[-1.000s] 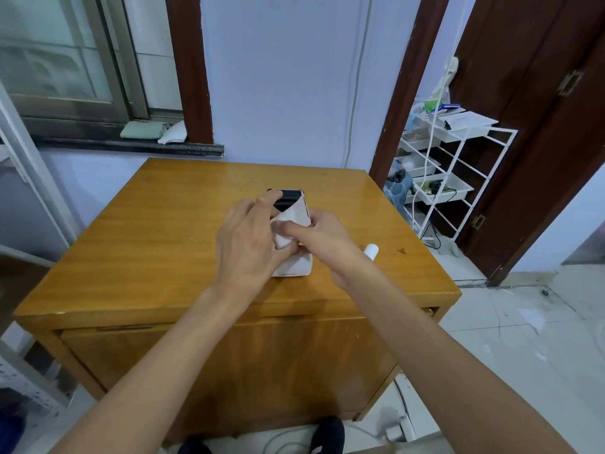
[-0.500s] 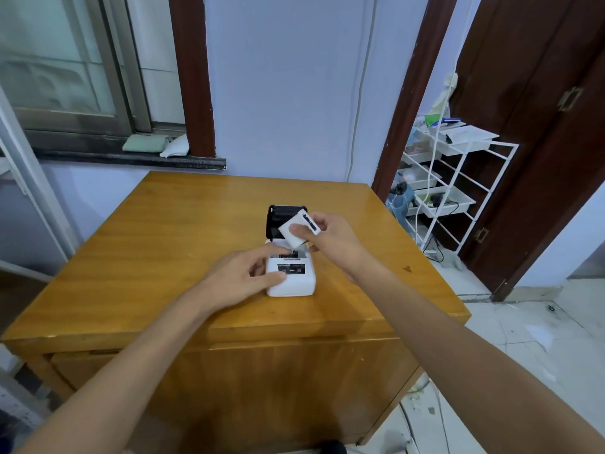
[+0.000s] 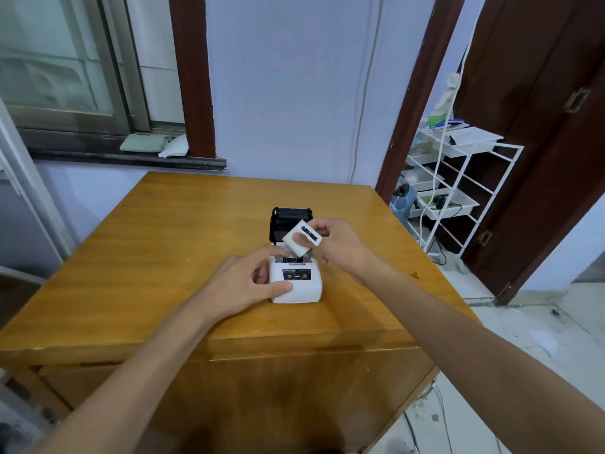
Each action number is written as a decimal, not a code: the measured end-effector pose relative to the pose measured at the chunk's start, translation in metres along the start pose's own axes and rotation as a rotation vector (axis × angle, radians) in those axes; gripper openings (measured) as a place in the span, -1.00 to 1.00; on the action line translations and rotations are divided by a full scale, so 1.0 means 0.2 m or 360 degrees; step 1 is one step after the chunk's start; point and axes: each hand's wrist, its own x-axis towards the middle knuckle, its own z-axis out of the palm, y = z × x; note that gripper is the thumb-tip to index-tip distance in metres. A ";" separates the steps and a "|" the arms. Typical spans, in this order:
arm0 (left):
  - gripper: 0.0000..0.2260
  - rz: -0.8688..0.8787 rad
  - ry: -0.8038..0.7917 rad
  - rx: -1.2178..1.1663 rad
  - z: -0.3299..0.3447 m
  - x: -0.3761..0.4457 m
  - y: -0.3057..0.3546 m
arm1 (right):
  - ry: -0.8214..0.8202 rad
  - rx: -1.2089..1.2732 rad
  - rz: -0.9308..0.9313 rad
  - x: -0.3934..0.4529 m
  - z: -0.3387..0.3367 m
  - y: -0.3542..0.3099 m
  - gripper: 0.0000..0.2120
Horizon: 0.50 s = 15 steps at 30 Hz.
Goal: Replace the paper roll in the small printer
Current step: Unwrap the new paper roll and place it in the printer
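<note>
Printer (image 3: 296,283): it was small and white and sat on the wooden table (image 3: 157,244), near the front edge. Its black lid (image 3: 288,221) stood open at the back.
Left hand (image 3: 244,283): it lay on the printer's left side, with fingers wrapped around the case and the thumb on the front.
Right hand (image 3: 340,245): its fingers were pinched on the paper roll.
Paper roll (image 3: 299,239): it was white with a black mark, tilted, held just above the open printer.

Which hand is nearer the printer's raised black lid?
Right. The right hand holds the paper roll just in front of the lid; the left hand grips the printer body, lower down.
</note>
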 end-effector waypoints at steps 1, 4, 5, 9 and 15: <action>-0.59 -0.0001 -0.0002 0.0000 0.00 0.00 0.00 | -0.0014 0.0022 -0.0001 0.00 0.00 0.01 -0.78; -0.59 -0.0013 -0.0024 -0.0034 0.00 0.00 0.01 | -0.0035 0.0057 -0.0028 0.00 0.01 0.02 -0.78; -0.58 -0.0023 -0.0026 -0.0058 0.00 0.00 0.01 | -0.0043 0.0039 -0.0039 0.01 0.02 0.01 -0.79; -0.56 -0.0064 -0.0033 -0.0158 -0.02 0.00 0.02 | -0.0143 -0.0208 -0.0120 0.05 0.02 0.02 -0.87; -0.55 -0.0061 -0.0057 -0.0214 -0.03 0.00 0.01 | -0.0389 -0.0511 -0.0296 0.09 -0.04 -0.01 -0.85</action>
